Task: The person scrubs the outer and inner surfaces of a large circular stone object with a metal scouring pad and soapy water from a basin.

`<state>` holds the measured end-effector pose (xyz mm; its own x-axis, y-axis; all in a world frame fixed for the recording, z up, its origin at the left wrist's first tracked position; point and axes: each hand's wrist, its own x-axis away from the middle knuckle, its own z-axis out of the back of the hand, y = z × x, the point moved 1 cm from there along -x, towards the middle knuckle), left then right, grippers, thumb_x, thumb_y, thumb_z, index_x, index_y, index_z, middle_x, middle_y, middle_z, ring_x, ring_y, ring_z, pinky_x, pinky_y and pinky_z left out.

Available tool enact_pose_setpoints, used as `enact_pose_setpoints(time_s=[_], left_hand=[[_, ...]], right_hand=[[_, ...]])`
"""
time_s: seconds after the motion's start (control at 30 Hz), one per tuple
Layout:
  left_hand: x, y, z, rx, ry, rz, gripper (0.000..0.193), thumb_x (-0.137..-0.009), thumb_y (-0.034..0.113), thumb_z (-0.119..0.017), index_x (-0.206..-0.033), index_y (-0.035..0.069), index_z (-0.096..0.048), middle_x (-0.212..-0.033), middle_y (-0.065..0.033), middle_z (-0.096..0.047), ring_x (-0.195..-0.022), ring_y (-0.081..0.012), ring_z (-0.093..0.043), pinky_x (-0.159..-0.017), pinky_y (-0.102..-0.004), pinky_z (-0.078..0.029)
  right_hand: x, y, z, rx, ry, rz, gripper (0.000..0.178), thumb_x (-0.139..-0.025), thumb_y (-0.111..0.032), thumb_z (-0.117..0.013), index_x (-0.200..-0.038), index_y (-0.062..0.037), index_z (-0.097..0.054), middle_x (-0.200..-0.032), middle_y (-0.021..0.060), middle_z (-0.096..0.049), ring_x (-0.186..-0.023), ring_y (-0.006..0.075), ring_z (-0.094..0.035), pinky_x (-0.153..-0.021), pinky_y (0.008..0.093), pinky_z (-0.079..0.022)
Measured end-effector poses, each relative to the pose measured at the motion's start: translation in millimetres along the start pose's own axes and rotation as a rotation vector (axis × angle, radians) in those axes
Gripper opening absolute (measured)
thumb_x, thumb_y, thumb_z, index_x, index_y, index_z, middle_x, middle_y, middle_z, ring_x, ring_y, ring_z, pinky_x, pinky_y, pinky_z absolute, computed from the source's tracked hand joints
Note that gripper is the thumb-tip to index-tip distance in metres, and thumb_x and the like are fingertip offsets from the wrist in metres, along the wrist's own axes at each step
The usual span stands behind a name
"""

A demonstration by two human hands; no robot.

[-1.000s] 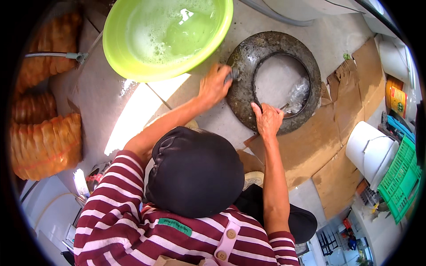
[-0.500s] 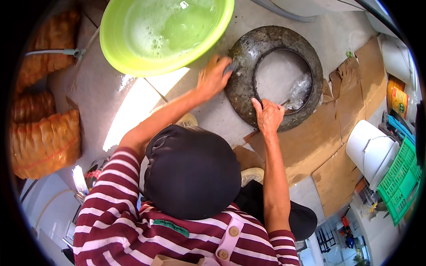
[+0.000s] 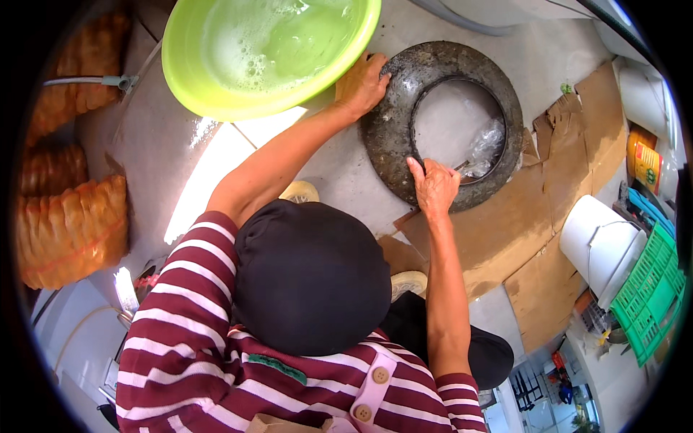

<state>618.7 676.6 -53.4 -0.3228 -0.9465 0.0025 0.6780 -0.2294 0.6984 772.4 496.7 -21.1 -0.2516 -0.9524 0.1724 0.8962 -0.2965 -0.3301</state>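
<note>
The left hand [image 3: 363, 85] has slid higher along the dark ring's [image 3: 393, 137] outer edge than a moment ago; its fingers are curled, but I cannot tell what they pinch. The right hand [image 3: 436, 186] stays put, fingers gripping the inner edge, thumb apart. The green basin [image 3: 238, 108] is just beside the left fingers.

At left hand [image 3: 363, 85] and right hand [image 3: 437, 189] we count one dark ring [image 3: 391, 133]; leftward, one lime-green basin [image 3: 209, 105]; rightward, one green crate [image 3: 644, 289].
</note>
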Motion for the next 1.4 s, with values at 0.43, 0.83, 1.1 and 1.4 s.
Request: enact_pose_setpoints(time_s=[0.43, 0.83, 1.1, 1.4], left_hand=[[-16.5, 4.2, -12.2, -0.003, 0.053, 0.023, 0.026, -0.084, 0.018, -0.068, -0.108, 0.011, -0.060, -0.108, -0.0144, -0.057, -0.092, -0.0355, -0.061, -0.075, -0.0473, -0.050], [-2.8, 20.3, -11.5, 0.017, 0.001, -0.026, 0.026, -0.082, 0.016, -0.070, -0.105, 0.010, -0.059, -0.107, -0.0121, -0.056, -0.096, -0.0364, -0.061, -0.077, -0.0455, -0.052], [-11.3, 3.3, -6.1, 0.044, -0.011, 0.018, 0.027, -0.085, 0.020, -0.067, -0.108, 0.009, -0.059, -0.110, -0.0167, -0.057, -0.099, -0.0379, -0.060, -0.082, -0.0460, -0.050], [36.4, -15.0, -10.4, 0.132, -0.045, -0.085, 0.028, -0.085, 0.020, -0.066, -0.110, 0.008, -0.060, -0.108, -0.0161, -0.059, -0.096, -0.0375, -0.060, -0.081, -0.0450, -0.049]], right_hand=[[-1.1, 1.2, -1.4, -0.016, 0.013, 0.001, 0.047, -0.089, -0.044, -0.062, -0.063, -0.0058, -0.053, -0.068, 0.0105, -0.062, -0.068, 0.0289, -0.056, -0.081, 0.0380, -0.036], [-0.4, 3.5, -1.5, -0.033, 0.029, 0.005, 0.045, -0.089, -0.041, -0.064, -0.063, -0.0056, -0.053, -0.067, 0.0097, -0.061, -0.067, 0.0283, -0.056, -0.081, 0.0380, -0.036], [-0.2, 1.2, 0.8, 0.007, -0.006, -0.005, 0.045, -0.089, -0.042, -0.063, -0.064, -0.0055, -0.054, -0.067, 0.0098, -0.062, -0.068, 0.0278, -0.056, -0.081, 0.0381, -0.036], [4.8, 4.1, -1.7, 0.001, 0.014, -0.021, 0.048, -0.089, -0.044, -0.062, -0.064, -0.0050, -0.052, -0.067, 0.0108, -0.060, -0.069, 0.0286, -0.057, -0.082, 0.0388, -0.037]])
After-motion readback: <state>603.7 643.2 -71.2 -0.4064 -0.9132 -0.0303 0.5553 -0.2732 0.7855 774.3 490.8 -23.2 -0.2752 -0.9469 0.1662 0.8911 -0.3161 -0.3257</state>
